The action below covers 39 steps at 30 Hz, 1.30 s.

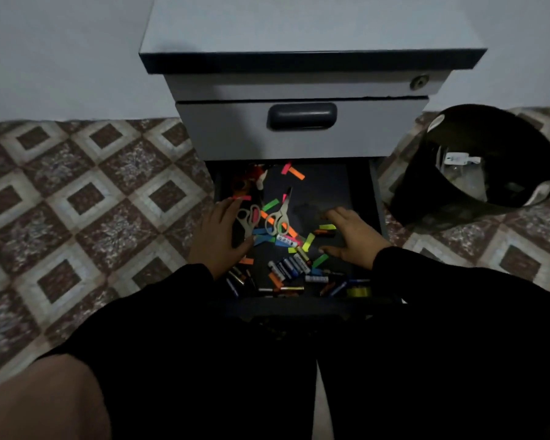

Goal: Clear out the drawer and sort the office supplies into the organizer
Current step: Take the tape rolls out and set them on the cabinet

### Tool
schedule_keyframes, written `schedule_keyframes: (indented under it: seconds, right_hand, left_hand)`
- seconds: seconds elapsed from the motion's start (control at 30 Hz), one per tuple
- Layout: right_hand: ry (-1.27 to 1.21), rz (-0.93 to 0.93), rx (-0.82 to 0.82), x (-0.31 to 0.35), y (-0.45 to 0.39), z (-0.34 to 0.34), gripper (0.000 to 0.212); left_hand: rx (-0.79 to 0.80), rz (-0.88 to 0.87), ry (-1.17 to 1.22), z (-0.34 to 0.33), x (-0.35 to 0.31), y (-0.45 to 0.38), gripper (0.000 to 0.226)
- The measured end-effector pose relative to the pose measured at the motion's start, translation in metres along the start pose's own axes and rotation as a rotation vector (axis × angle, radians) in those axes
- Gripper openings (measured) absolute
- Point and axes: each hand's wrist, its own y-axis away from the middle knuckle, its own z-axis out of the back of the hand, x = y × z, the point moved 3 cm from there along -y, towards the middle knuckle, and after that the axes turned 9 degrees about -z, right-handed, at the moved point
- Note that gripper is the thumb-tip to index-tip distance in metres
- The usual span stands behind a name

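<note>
Steel scissors [278, 219] lie between both hands [218, 235] [350, 238], fingers relaxed, holding nothing; careless sweeping risks a cut.

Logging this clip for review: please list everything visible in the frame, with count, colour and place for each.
cabinet: one, grey, against the wall, upper drawer closed.
open drawer: one, dark inside, pulled out at the bottom.
scissors: two pairs, pale handles, left-centre of the drawer.
paper strips: many, pink, orange, green, yellow and blue, scattered through the drawer.
batteries: a loose pile, exact count unclear, mostly blue and white, front of the drawer.
waste bin: one, black, on the floor right of the cabinet.
floor: brown and cream patterned tiles.
left hand: open, at the drawer's left edge beside the scissors.
right hand: open, fingers spread, over the drawer's right side.
</note>
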Motion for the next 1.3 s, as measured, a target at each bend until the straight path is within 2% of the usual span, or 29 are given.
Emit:
schedule_keyframes:
  seconds: [0.33, 0.67, 0.87, 1.07, 1.2, 1.3]
  right_hand:
    - [0.107, 0.049, 0.118, 0.016, -0.057, -0.054, 0.066]
    - [0.267, -0.111, 0.23, 0.003, -0.08, -0.085, 0.065]
    - [0.202, -0.142, 0.119, -0.01, -0.075, -0.081, 0.049]
    - [0.096, -0.231, 0.018, -0.022, -0.07, -0.078, 0.039]
    - [-0.081, -0.268, -0.194, -0.031, -0.07, -0.076, 0.025]
    - [-0.09, -0.345, -0.122, -0.034, -0.07, -0.077, 0.026]
  left_hand:
    - [-0.009, 0.131, 0.244, -0.038, 0.002, -0.013, 0.071]
    - [0.122, 0.382, 0.383, -0.079, 0.013, -0.015, 0.066]
    - [0.162, 0.441, 0.301, -0.089, 0.018, -0.02, 0.066]
    - [0.146, 0.458, 0.354, -0.091, 0.013, -0.025, 0.063]
    - [0.084, 0.468, 0.34, -0.092, 0.017, -0.024, 0.06]
    - [0.044, 0.512, 0.352, -0.092, 0.019, -0.024, 0.052]
